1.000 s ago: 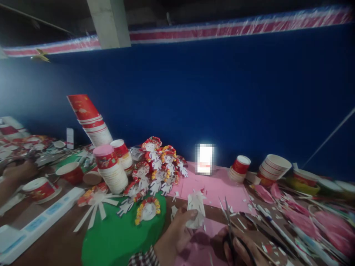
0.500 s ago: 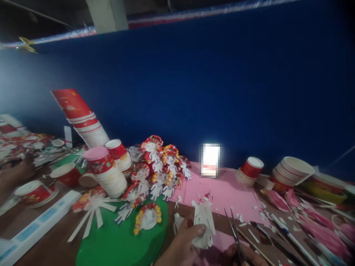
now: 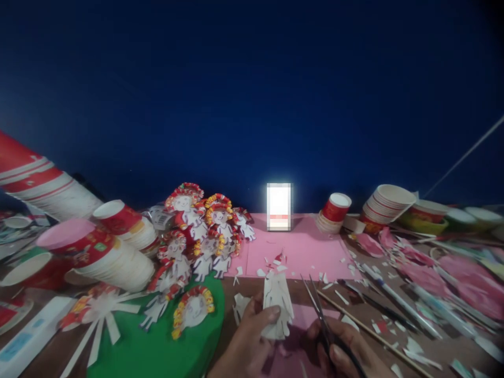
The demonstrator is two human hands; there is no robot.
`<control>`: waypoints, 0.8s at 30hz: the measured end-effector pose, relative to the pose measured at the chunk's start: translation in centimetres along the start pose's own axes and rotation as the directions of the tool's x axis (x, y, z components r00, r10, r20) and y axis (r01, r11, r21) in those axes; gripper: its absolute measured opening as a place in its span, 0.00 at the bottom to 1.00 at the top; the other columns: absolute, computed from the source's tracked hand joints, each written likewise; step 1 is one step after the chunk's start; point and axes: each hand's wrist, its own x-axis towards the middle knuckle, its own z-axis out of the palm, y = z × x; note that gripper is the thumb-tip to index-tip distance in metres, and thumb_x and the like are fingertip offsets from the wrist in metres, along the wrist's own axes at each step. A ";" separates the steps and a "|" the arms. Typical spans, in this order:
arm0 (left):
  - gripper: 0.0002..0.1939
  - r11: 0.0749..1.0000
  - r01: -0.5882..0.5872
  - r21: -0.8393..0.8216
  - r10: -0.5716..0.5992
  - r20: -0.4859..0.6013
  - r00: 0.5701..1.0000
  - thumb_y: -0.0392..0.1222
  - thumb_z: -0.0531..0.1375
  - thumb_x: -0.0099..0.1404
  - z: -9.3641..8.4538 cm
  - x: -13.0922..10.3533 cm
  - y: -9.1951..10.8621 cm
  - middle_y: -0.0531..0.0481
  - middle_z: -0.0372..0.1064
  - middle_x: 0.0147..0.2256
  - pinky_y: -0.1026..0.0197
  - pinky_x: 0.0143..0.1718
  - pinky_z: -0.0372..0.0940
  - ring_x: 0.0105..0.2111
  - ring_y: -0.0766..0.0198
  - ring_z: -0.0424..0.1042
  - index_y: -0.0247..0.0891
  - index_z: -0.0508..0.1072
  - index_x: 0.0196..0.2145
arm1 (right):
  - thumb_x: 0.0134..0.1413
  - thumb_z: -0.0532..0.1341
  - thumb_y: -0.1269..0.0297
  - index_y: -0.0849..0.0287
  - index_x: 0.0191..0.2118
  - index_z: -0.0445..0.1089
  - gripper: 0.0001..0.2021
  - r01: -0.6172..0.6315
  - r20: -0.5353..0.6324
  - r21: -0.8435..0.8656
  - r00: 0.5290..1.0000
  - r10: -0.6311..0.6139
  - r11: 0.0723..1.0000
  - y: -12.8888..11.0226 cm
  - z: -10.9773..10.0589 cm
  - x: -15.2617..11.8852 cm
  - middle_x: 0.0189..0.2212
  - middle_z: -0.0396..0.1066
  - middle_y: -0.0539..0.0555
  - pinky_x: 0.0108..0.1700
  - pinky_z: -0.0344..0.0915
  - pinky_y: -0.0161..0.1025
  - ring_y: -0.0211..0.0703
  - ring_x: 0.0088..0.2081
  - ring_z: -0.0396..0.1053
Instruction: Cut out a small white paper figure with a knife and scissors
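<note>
My left hand pinches a white paper cutout with strip-like cuts, the thumb pressed flat on its face. To the right, my right hand is wrapped round a pair of scissors. Their blades point up and away, slightly parted and apart from the cutout. Beneath both hands lies pink paper. Left of my left hand, a paper doll face with a red and yellow curled fringe rests on a green round sheet. Several finished-looking paper dolls lean together behind it.
Stacked paper cups stand at left, and more cups at the back right. A bright pixelated screen stands on a pink sheet before the blue wall. Pens, a thin stick, pink scraps and paper bits lie at right.
My view has turned right and down, so the table's things sit further left. A hand at the left edge has left the view. Both hands keep hold of the cutout and scissors.
</note>
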 end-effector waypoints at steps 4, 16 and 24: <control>0.29 0.999 -0.047 -0.007 0.046 -0.049 0.998 0.41 0.72 0.44 0.1 0.1 0.0 0.50 0.72 0.28 0.62 0.24 0.65 0.24 0.62 0.71 0.37 0.70 0.45 | 0.50 0.59 0.35 0.60 0.39 0.67 0.29 0.033 0.059 0.122 0.997 -0.040 0.992 0.5 0.4 0.4 0.24 0.62 0.50 0.24 0.56 0.30 0.33 0.23 0.57; 0.18 0.981 -0.190 0.048 0.185 0.102 0.977 0.38 0.71 0.47 0.3 0.0 0.4 0.51 0.73 0.28 0.64 0.29 0.67 0.26 0.65 0.73 0.37 0.72 0.36 | 0.49 0.62 0.38 0.62 0.39 0.65 0.28 0.093 0.023 0.102 0.995 -0.096 0.990 0.3 0.9 0.3 0.21 0.63 0.47 0.16 0.54 0.27 0.31 0.17 0.60; 0.16 0.958 -0.286 0.018 0.281 0.139 0.950 0.35 0.71 0.46 0.7 -0.1 0.7 0.53 0.72 0.27 0.67 0.27 0.66 0.25 0.68 0.71 0.37 0.72 0.33 | 0.50 0.61 0.38 0.62 0.39 0.65 0.28 0.143 0.001 0.030 0.990 -0.143 0.989 0.0 1.1 0.0 0.21 0.65 0.47 0.16 0.54 0.27 0.31 0.18 0.61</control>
